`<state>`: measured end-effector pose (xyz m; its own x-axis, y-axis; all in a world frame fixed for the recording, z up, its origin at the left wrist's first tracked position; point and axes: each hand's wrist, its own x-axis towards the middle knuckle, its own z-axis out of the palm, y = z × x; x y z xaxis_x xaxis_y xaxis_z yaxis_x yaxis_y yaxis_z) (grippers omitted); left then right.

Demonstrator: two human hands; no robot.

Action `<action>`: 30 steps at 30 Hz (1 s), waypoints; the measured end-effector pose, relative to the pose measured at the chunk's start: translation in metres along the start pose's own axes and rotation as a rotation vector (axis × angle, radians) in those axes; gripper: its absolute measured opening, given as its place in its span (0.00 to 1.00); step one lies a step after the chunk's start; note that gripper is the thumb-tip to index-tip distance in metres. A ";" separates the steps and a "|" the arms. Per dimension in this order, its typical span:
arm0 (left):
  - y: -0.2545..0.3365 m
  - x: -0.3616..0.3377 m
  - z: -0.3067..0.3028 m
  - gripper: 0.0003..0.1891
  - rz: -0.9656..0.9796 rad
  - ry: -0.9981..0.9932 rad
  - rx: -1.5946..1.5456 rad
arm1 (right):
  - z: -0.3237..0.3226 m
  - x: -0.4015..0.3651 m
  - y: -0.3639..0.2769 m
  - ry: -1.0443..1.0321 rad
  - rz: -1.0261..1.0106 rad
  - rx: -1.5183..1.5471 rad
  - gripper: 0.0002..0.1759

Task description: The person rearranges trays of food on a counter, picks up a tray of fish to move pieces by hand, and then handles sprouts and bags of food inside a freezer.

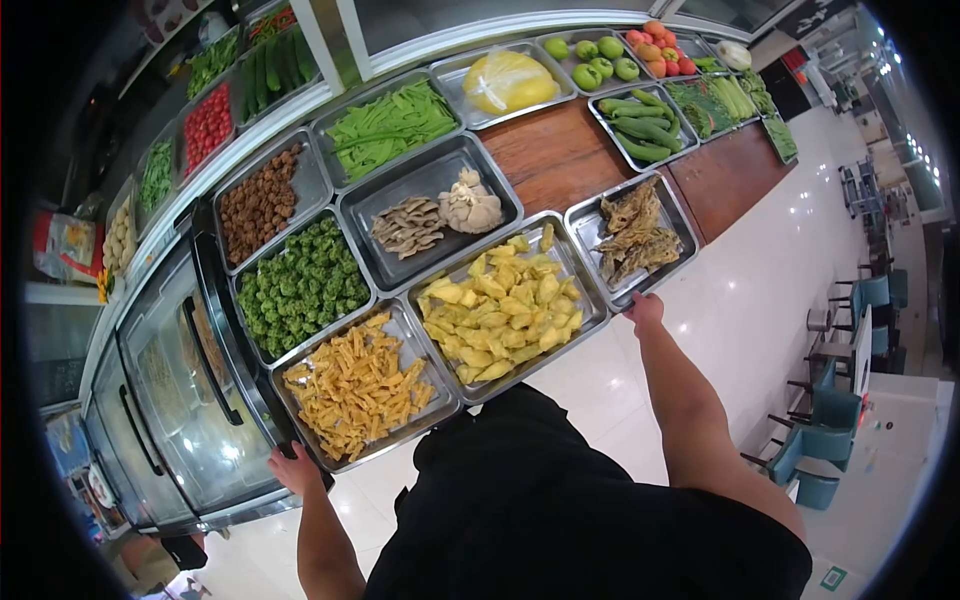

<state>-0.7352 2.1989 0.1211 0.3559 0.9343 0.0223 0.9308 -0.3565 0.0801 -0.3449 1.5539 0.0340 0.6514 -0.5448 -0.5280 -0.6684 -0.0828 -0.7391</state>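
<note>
My right hand (pixel 647 310) grips the near edge of a small metal tray (pixel 684 262) that holds brown, crinkled, dried-looking food (pixel 640 235). My left hand (pixel 293 468) has its fingers apart beside the black edge of the glass-topped cabinet, close to the near corner of a tray of orange-yellow fried-looking strips (pixel 355 385). Between my hands lies a larger tray of pale yellow chunky pieces (pixel 505 310). Behind it, a tray (pixel 375 262) holds grey oyster mushrooms (pixel 408 226) and a pale mushroom cluster (pixel 470 205).
Green curly balls (pixel 303 287), brown balls (pixel 260 200), green pods (pixel 395 128), a wrapped yellow item (pixel 510 82), cucumbers (pixel 640 125) and tomatoes (pixel 660 50) sit in trays. Brown wooden counter (pixel 550 155) shows between them. Glass-lidded cabinet (pixel 190 400) stands left; chairs (pixel 835 420) stand right.
</note>
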 end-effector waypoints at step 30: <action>-0.004 -0.076 -0.009 0.13 -0.184 -0.103 -0.311 | 0.204 -0.217 -0.101 -0.870 -1.356 -0.515 0.18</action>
<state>-0.7668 2.1298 0.1279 0.2066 0.9710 -0.1201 0.9159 -0.1487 0.3730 -0.3453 1.8514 0.1383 0.6853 0.7148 0.1393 0.5724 -0.4104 -0.7099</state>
